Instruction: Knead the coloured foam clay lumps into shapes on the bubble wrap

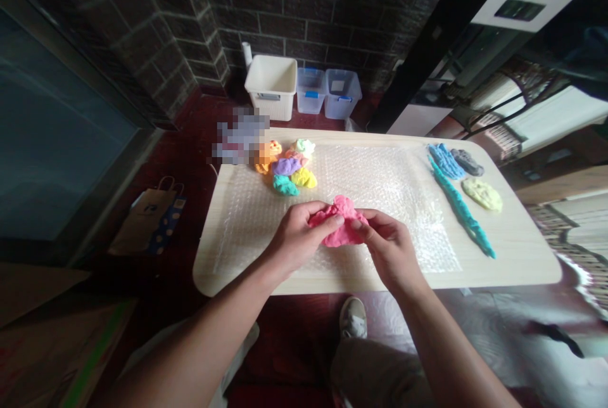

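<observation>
A lumpy piece of pink modelling clay is held between both hands above the near half of the table. My left hand grips its left side, the thumb pressed on top. From the right, my right hand pinches the clay with thumb and fingers. Beneath them lies a sheet of bubble wrap. Beyond my left hand sits a cluster of clay lumps: purple, green, yellow, orange and pale green.
On the table's right side lie a long teal clay roll, a blue lump, a grey lump and a pale yellow lump. Behind the table stand a white bin and two clear bins. Paper bags rest on the left floor.
</observation>
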Motion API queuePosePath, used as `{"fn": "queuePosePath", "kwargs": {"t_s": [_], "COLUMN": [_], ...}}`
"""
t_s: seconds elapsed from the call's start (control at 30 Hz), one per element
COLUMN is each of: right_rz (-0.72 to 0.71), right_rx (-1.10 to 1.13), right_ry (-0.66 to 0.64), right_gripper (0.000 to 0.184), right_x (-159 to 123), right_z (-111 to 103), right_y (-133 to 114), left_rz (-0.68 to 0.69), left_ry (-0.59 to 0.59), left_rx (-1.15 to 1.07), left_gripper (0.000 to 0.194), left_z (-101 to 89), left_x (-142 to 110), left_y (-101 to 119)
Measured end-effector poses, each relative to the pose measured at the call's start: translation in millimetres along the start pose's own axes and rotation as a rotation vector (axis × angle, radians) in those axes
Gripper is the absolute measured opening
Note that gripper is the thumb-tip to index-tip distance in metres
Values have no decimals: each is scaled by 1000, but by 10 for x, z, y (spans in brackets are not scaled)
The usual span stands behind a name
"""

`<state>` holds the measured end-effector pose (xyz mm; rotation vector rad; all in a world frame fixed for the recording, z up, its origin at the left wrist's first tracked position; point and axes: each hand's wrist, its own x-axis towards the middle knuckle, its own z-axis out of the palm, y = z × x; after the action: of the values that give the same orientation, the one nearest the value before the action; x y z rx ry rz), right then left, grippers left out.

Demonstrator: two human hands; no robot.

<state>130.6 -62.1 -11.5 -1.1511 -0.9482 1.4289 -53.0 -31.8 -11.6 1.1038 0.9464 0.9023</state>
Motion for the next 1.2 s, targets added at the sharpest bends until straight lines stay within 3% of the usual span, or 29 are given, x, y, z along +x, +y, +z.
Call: {"fn": "queuePosePath", "kwargs": {"t_s": [0.2, 0.4, 0.57, 0.77, 0.97, 1.2], "right_rz": [18, 10, 7, -51, 3, 17], "right_rx": [22, -6, -9, 52, 55, -3], "right_ry": [59, 3, 21, 138, 140, 7], "right_gripper": [28, 20, 23, 20, 25, 19], "right_x": [-7, -16, -9, 31, 9, -20], "right_z": [-13, -8, -15, -5, 25, -1], "right_y": [-28, -37, -28, -61, -89, -45], "left_rz": [34, 47, 16, -35, 101, 121], "left_ry": [-61, -87, -52, 32, 73, 86], "left_rx": [175, 274, 158, -103, 32, 57], "left_gripper": [32, 36, 19, 29, 29, 24], "left_z": [-8, -8, 25, 35, -13, 7], "left_x": [-35, -75, -53, 1, -1, -23], "left_y": [5, 64, -3, 3, -6, 18]}}
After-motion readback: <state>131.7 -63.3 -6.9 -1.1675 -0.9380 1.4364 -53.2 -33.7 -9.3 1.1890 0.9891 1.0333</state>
